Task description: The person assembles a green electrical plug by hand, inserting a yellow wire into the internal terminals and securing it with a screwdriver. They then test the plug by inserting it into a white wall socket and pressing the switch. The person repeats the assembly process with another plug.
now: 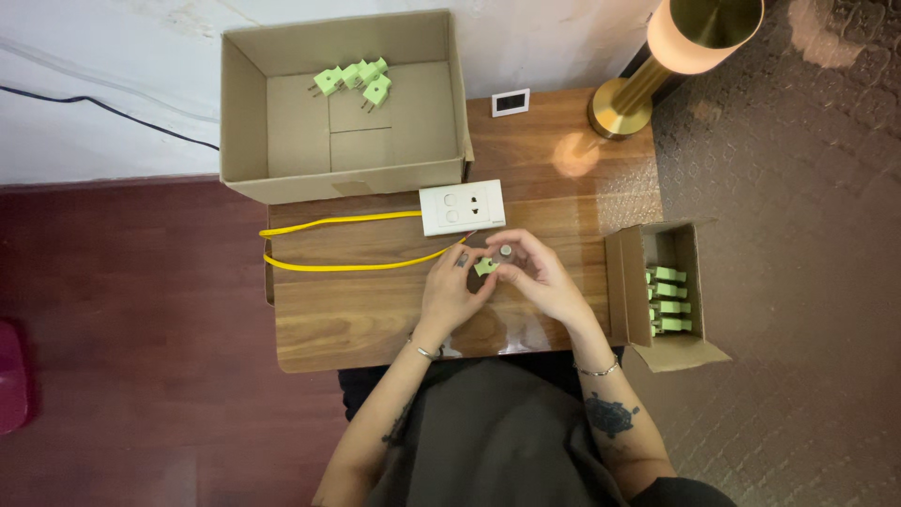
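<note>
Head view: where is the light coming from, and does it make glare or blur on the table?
Head view: a lit lamp at the upper right casts a warm glare patch on the wooden table; the far floor stays dim; both hands look sharp.

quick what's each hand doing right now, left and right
Left hand: closed on the small green plug adapter.
Right hand: closed around the same adapter, fingers curled.
</note>
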